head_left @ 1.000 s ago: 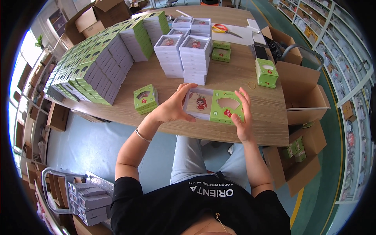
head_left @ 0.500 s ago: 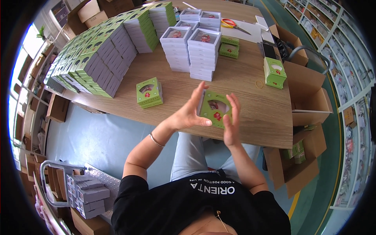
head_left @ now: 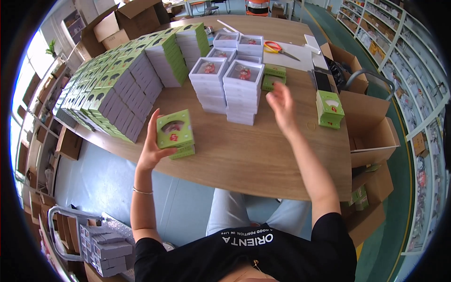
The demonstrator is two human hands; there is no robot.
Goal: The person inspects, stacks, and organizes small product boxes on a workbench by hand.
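My left hand (head_left: 151, 144) grips a green windowed box (head_left: 176, 128) by its left side, thumb at the near edge. This box sits on or just over a short stack of green boxes (head_left: 183, 152), at the table's left front. My right hand (head_left: 283, 107) is in the air, fingers apart and slightly bent, with nothing in it. It is nearest to the small green packages (head_left: 274, 77) behind the white box stacks. Those white boxes (head_left: 243, 87) have clear tops showing a small red figure, and stand in several columns at the middle of the table.
Many green boxes (head_left: 112, 89) are piled at the left. Orange-handled scissors (head_left: 277, 48) lie on white paper at the back. Green window sleeves (head_left: 330, 108) are stacked at the right edge beside a rubber band (head_left: 311, 125). Open cartons (head_left: 371, 127) stand right of the table (head_left: 225, 164).
The green box that was between both hands has moved left in my left hand to the short stack. My right hand has let go and reached forward toward the small green packages.
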